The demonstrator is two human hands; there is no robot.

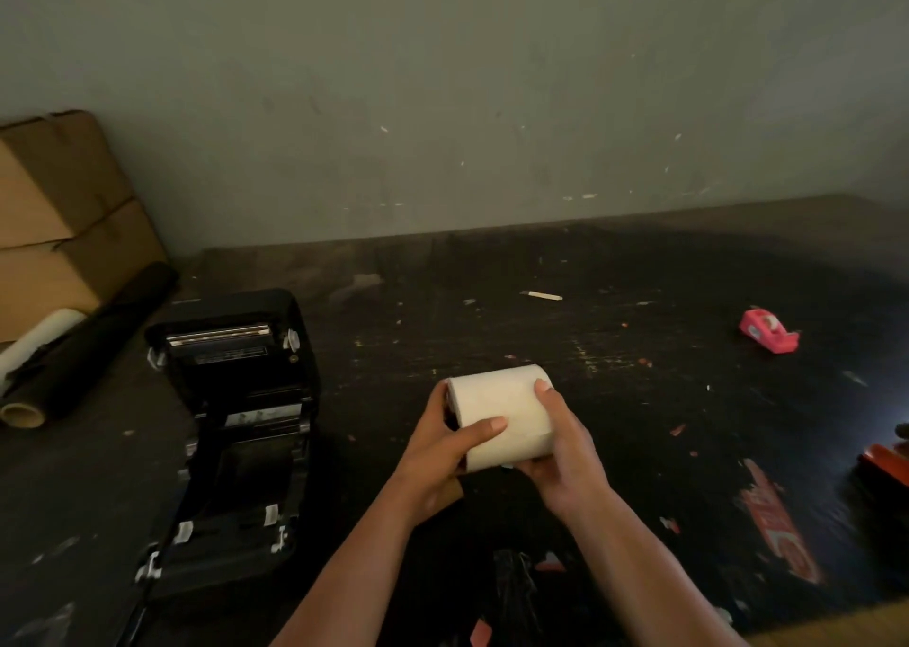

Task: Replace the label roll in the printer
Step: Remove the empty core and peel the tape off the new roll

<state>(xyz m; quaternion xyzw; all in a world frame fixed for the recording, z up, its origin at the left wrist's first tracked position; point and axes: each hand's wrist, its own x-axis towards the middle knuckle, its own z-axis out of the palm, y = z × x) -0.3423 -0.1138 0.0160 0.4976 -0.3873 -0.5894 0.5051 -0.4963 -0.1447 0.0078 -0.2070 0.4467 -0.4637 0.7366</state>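
A white label roll (501, 408) is held above the dark table (615, 351), lying on its side. My left hand (438, 450) grips its left end, thumb across the front of the roll. My right hand (565, 454) holds the right end from below, one finger over the top edge. The black label printer (236, 430) stands to the left with its lid swung open and upright. Its roll bay looks dark; I cannot tell what lies inside.
Stacked cardboard boxes (54, 213) fill the far left corner, with a black film roll (83, 346) and a white roll (39, 341) leaning beside them. A pink tape dispenser (768, 331) sits at the right. Paper scraps and a red sticker (782, 533) litter the table.
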